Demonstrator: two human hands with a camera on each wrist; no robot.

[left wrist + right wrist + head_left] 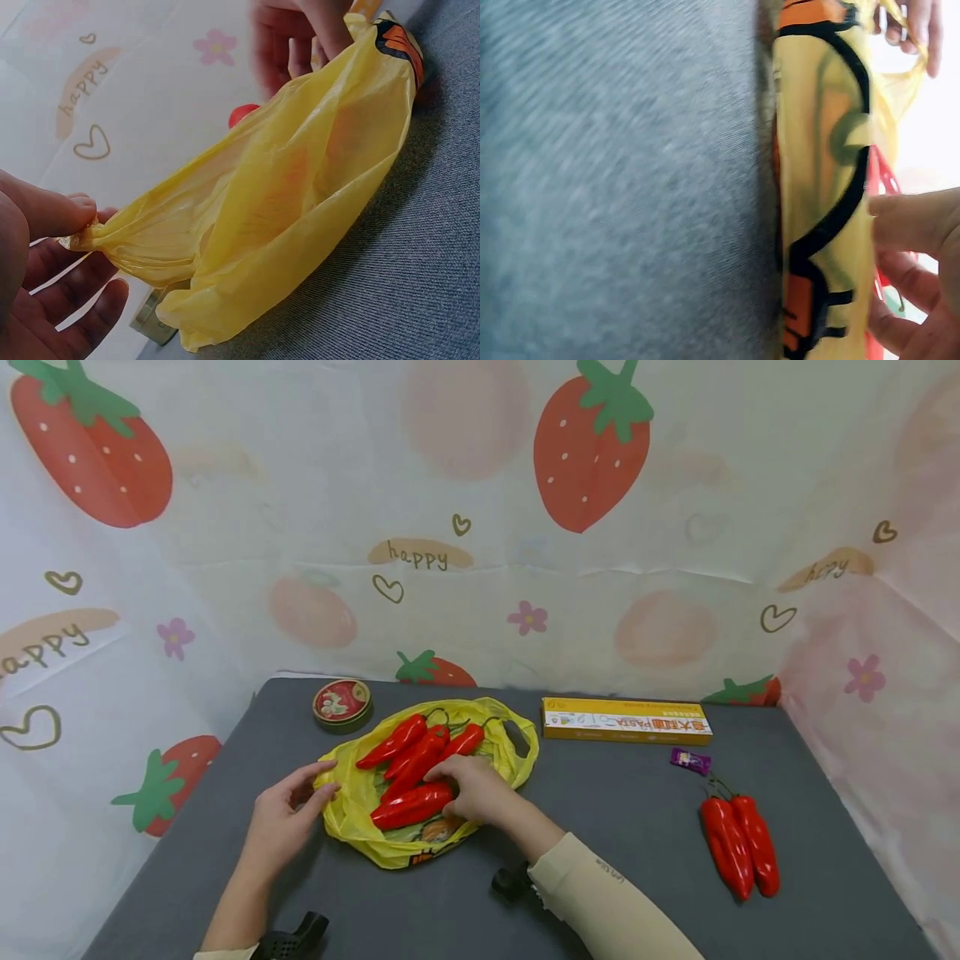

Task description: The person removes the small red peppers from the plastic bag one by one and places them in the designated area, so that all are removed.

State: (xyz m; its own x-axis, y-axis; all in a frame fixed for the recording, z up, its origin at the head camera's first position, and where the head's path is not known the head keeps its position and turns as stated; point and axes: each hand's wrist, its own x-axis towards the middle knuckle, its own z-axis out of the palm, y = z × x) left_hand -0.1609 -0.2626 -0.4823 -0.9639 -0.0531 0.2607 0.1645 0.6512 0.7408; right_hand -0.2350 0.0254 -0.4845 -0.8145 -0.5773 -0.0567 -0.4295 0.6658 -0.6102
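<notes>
While the left hand [281, 818] pinches the yellow bag [360, 828], the right hand [477, 789] works among the peppers

At the bag's left edge, the left thumb and forefinger are closed on a gathered bit of plastic, the other fingers loose. Inside the bag, the right thumb and fingers curl about the right end of the lowest pepper [408, 807]; how firmly, I cannot tell.

The step in hand looks like shifting peppers at the open bag, one hand steadying it. Whether this pepper is being laid in or lifted out, I cannot tell. Either way, the next move probably calls for keeping the bag's side held out and the right fingers clear of the plastic.

Counted: one bag; at least four red peppers in it, perhaps five, since they overlap; two loose peppers [726, 839] side by side, well to the bag's right. One purple packet [691, 762] and one pasta box [627, 732] also lie right of the bag, the box nearer its far side. One round tin [342, 702] stands just beyond the bag's far left edge.
</notes>
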